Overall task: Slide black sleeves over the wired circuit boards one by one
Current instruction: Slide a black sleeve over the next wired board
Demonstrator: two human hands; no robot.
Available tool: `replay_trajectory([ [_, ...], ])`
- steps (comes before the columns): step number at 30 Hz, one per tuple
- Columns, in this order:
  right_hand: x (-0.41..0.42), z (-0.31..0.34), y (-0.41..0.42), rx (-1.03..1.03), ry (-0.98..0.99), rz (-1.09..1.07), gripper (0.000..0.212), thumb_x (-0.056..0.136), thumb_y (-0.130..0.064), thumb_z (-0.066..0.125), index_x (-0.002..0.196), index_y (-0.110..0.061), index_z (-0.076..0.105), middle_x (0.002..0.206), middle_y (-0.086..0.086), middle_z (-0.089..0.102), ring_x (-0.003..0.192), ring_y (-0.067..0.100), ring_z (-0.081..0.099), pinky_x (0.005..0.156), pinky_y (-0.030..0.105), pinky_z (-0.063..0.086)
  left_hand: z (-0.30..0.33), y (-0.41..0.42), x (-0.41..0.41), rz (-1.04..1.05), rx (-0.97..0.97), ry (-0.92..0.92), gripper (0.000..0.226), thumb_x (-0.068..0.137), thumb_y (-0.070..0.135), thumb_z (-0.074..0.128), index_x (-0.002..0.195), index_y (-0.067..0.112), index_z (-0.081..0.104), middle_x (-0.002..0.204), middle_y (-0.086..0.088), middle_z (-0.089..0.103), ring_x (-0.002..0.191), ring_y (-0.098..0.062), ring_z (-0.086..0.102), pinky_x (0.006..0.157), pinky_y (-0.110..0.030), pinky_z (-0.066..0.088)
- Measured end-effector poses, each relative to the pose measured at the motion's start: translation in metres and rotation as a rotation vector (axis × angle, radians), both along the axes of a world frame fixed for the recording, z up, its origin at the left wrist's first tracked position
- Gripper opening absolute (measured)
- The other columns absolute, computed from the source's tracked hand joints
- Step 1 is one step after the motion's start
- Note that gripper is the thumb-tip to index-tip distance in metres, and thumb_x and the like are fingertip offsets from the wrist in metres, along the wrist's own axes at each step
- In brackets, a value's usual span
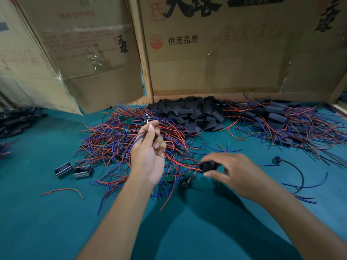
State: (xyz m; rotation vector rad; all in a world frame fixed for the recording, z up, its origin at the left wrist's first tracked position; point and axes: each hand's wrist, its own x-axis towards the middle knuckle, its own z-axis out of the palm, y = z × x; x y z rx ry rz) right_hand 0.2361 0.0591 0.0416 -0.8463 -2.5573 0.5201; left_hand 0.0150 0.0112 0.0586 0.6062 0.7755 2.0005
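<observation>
Blk sleeve part over red-wired board; sleeve pile behind wired boards heap.

- A teal cloth-covered worktop fills the foreground.
- Printed cardboard boxes stand along its far edge.
- A wooden post stands between them.

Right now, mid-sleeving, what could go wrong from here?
1. The left hand pinches wires that run back into the tangled wire pile; pulling may drag neighbouring boards along.
2. The right hand holds a black sleeve with a red wire at its mouth; a stray lead could snag or fold on entry.
3. Loose wired boards lie just under the hands and could be swept off.
</observation>
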Motion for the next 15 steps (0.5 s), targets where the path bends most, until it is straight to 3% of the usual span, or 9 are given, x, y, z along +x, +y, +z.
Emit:
replay_trajectory([
  [5,-0.0001,-0.0012,-0.0013,-0.010,-0.033,0.055,0.027,0.090,-0.043,0.063,0.116,-0.036,0.058,0.106,-0.020,0.064,0.096,0.001,0.056,0.077,0.021,0.045,-0.0007,0.0002,0.0004,0.001,0.012,0.006,0.021,0.105,0.015,0.040,0.099,0.011,0.059,0.074,0.003,0.049,0.049,-0.004,0.031,0.045,-0.016,0.027],
  [15,0.0000,-0.0030,0.0002,-0.034,-0.071,0.104,0.027,0.093,-0.044,0.058,0.119,-0.038,0.056,0.099,-0.021,0.061,0.085,-0.005,0.050,0.071,0.013,0.039,-0.0031,0.0012,-0.0008,0.029,0.030,0.050,0.018,0.103,0.015,0.042,0.099,0.009,0.059,0.076,0.001,0.048,0.050,-0.005,0.029,0.045,-0.017,0.026],
])
